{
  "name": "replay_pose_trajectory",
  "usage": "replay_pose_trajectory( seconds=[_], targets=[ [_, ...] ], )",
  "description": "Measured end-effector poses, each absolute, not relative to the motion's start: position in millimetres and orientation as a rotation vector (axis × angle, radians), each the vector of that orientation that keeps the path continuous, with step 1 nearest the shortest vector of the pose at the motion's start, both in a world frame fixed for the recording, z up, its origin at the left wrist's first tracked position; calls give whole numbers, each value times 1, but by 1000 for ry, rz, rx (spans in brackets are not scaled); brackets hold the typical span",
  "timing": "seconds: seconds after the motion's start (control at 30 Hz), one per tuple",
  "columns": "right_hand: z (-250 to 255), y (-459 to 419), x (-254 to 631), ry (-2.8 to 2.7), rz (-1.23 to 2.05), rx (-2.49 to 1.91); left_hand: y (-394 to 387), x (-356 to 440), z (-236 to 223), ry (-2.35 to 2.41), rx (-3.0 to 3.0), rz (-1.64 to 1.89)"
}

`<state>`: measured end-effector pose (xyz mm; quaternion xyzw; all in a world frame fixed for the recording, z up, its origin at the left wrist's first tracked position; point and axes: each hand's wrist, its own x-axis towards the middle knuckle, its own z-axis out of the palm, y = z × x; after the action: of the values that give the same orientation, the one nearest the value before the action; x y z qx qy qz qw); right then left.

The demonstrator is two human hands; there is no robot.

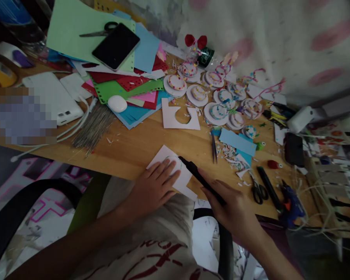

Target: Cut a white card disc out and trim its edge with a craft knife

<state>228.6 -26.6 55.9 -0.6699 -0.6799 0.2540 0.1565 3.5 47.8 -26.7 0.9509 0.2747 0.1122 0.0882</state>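
My left hand (153, 182) lies flat with fingers spread, pressing a white sheet of card or foam (183, 182) to the table's front edge. A curved green line shows on the sheet beside the fingertips, partly covered by them. In my right hand (231, 204) is a black utility knife (205, 181), its tip at the curved line. The blade itself is too small to make out. Beyond the hands lies a white offcut (170, 119) with a rounded cutout.
Several small decorated hats (198, 95) stand at the back. Tweezers (214, 149), scissors (259, 189) and a blue glue gun (290, 204) lie to the right. Stacked coloured sheets (130, 117), a phone (116, 46) and a white power bank (54, 99) are on the left.
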Motion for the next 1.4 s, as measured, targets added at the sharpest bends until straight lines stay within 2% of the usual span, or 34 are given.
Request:
replay_pose_trajectory(
  seconds=[1.4],
  targets=[
    [74, -8, 233, -2089, 811, -1967, 52, 3, -33, 813, 2815, 381]
  ],
)
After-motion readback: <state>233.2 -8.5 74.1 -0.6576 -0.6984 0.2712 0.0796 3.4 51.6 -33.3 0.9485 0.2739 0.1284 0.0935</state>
